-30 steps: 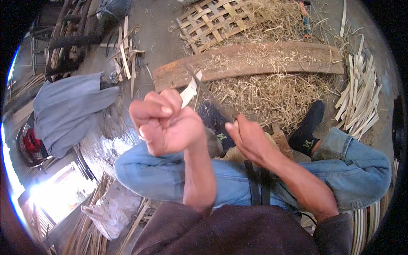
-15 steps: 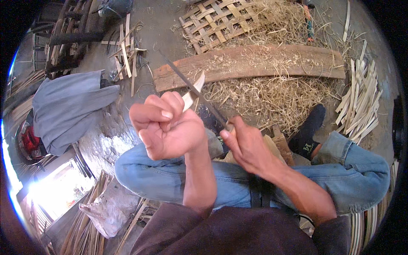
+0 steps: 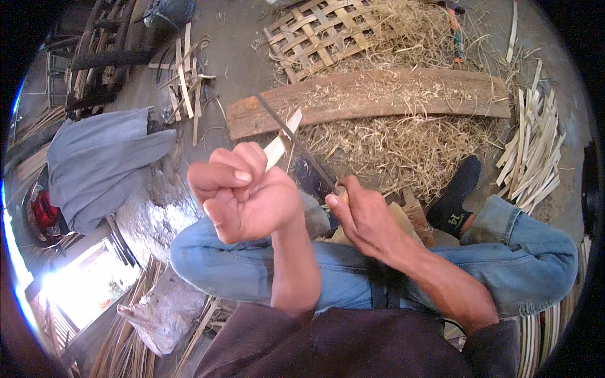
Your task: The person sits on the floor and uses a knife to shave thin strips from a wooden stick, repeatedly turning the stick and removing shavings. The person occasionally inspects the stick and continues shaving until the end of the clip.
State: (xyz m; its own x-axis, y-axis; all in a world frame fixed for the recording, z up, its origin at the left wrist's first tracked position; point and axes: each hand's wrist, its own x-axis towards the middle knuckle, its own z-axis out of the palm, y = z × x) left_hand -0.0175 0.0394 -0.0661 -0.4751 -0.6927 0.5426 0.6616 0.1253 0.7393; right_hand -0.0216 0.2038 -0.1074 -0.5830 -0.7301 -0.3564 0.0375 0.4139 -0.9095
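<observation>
My left hand (image 3: 249, 192) is raised with its fingers curled closed round a pale wooden strip (image 3: 275, 150); the strip's free end sticks out past the fingers, away from me. In my right hand (image 3: 368, 217) is the handle of a long, narrow knife (image 3: 302, 150). Its dark blade slants up and to the left, crossing the strip near the strip's far end. A thin curl of shaving shows beside the blade. The fist hides the strip's near end.
Beyond my feet a wooden plank (image 3: 403, 91) lies among heaped curly shavings (image 3: 403, 148). A woven lattice (image 3: 315, 34) is behind it. Pale strips (image 3: 532, 148) are piled at the right. A grey cloth (image 3: 104, 164) hangs at the left, above a whitish sack (image 3: 161, 315).
The knife blade has shifted along the strip, and its tip now sits lower and further right. My left hand has moved slightly left and toward me, still gripping the strip.
</observation>
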